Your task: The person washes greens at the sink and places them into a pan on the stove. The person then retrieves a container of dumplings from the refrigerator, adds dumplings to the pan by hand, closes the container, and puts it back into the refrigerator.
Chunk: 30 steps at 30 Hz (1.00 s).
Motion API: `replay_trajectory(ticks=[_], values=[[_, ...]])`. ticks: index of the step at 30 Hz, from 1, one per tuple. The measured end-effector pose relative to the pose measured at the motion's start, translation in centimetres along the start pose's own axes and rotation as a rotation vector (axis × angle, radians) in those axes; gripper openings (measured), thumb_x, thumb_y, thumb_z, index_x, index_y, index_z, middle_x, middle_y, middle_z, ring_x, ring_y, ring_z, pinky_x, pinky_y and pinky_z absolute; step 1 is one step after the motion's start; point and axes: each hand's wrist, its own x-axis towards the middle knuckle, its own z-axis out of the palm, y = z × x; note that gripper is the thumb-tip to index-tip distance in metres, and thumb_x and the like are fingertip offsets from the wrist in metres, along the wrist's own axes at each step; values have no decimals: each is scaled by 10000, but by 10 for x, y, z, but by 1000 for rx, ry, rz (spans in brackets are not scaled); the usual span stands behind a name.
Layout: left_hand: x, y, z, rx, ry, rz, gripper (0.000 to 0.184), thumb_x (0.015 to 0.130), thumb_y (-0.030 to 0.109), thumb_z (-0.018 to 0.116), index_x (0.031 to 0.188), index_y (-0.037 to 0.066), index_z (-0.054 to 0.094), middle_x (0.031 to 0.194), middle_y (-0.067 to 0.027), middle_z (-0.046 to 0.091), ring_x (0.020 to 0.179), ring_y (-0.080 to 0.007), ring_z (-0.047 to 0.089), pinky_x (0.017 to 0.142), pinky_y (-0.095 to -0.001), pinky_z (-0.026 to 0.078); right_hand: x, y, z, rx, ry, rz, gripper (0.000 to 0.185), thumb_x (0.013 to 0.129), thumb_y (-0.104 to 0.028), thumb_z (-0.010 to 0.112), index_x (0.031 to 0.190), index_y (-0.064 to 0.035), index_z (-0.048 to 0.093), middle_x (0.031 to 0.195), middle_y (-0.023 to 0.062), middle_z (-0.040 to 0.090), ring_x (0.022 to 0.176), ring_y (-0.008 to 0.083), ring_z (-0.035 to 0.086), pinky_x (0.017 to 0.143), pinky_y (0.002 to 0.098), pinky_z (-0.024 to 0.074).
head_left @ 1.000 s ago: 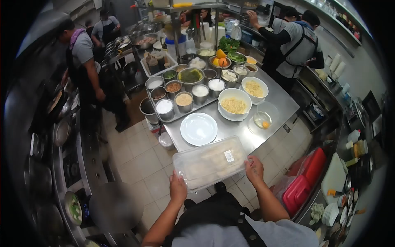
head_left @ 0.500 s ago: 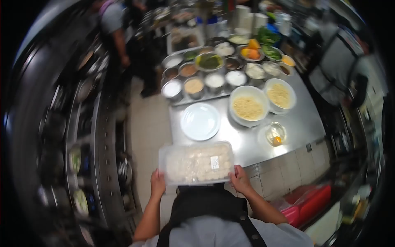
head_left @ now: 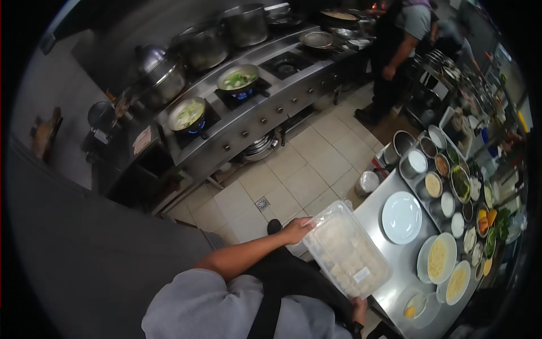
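Observation:
A clear lidded plastic container [head_left: 344, 248], packed with pale rounded pieces and bearing a small white label, is held between my two hands. My left hand [head_left: 297, 230] is closed on its left end. At the opposite end, near the label, my right hand [head_left: 359, 308] grips the edge, only partly visible. The container is level with the near side of the steel table. Beside it on the table sit white plates [head_left: 402, 217] and two white bowls of pale shredded food [head_left: 442, 257]. A small clear bowl with an egg yolk [head_left: 411, 311] is closer to me.
Several tins of ingredients [head_left: 433, 185] fill a tray on the table. To the left runs a stove [head_left: 271, 116] with two pans [head_left: 186, 114] over lit blue flames and large pots behind. Another person [head_left: 401, 56] stands at its far end. A white-lidded tub [head_left: 368, 182] stands beside the table.
My view has swung left, bringing the stove and pans into sight and shifting the table to the right. Both hands still hold the container, which now appears tilted diagonally.

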Motion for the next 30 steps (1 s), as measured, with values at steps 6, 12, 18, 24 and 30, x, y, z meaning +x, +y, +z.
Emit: replay_trajectory(ticks=[6,12,18,24,30], values=[[-4,7,-92,-593,-159,204,525,961,385,457,1291,-22,464,1163,-118,590,1039,-154,558,894,-271,441,-46,-93,126,348,-168,-72,696,553,-108,532,1223,53,434,1081,191,573,907,359,590,773,438,509],[-7,-85,-287,647,363,-142,671,858,565,491,1263,30,514,1228,-147,566,1126,-287,550,935,-401,444,2,-112,234,305,-354,-213,742,555,-154,563,1246,69,410,1061,229,576,847,390,597,757,467,511],[-158,-220,-426,878,-51,-1425,456,826,351,542,1200,95,586,1198,-139,577,1131,-340,510,936,-592,327,36,-122,380,289,-628,-61,725,591,-177,569,1248,86,411,1089,233,578,883,402,598,781,481,498],[-227,-275,-462,829,-154,-1486,392,834,363,545,1172,177,617,1092,-79,631,964,-297,601,757,-555,444,62,-129,510,186,-803,97,739,608,-166,570,1287,65,392,1143,254,554,926,411,592,808,507,482],[-214,-245,-472,608,-66,-1645,438,829,403,502,1229,243,579,1230,-34,571,1085,-283,566,774,-608,428,122,-136,608,32,-1162,292,743,644,-122,571,1323,60,333,1207,252,502,1006,424,556,809,544,486]])
